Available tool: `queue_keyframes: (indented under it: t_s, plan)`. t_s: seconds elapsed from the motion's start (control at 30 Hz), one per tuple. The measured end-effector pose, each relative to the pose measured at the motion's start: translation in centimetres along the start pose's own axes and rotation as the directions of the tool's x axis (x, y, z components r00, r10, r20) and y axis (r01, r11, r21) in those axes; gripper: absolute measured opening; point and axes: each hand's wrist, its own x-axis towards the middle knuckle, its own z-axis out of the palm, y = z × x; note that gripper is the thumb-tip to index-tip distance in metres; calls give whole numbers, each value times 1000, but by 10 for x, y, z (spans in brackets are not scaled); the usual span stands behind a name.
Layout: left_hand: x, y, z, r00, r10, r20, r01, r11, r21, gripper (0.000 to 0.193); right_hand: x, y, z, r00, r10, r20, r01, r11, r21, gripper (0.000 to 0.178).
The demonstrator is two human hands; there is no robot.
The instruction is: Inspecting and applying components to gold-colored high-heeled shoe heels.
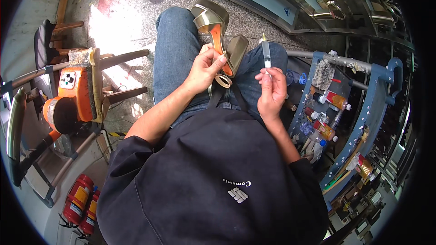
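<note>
A metallic olive-gold high-heeled sandal [219, 41] with an orange insole rests over my lap. My left hand [205, 69] is closed round the sandal near its heel end, the thumb pressed on the edge by the strap. The block heel juts out to the right of my fingers. In my right hand [272, 88] a clear syringe [266, 53] is gripped between thumb and fingers, its thin yellowish tip pointing up and away from me. Syringe and sandal are apart. The lower end of the syringe is hidden by my fingers.
A blue-framed cart [349, 104] at the right holds several bottles [337, 100]. On the left stands an orange machine [75, 91] beside a wooden stool leg [122, 59]. Red fire extinguishers [78, 199] are at lower left. A metal-edged rack [290, 7] with metallic shoes runs along the far right.
</note>
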Motion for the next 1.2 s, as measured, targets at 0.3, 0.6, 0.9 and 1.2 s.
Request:
queue_keyframes:
  t_s: [0.3, 0.6, 0.9, 1.2]
  plan:
    - [1, 26, 14, 945, -304, 121, 317, 760, -568, 15, 10, 12, 38, 988, -135, 79, 152, 942, -299, 68]
    - [6, 10, 10, 933, -282, 225, 361, 714, -599, 30, 18, 18, 45, 998, -62, -8, 60, 991, -122, 76]
    - [13, 19, 18, 892, -397, 217, 440, 649, -621, 21, 19, 40, 42, 997, -79, -17, 74, 971, -229, 70]
    - [29, 10, 16, 835, -493, 243, 469, 409, -783, 21, 21, 21, 38, 999, 46, -28, -51, 981, -186, 57]
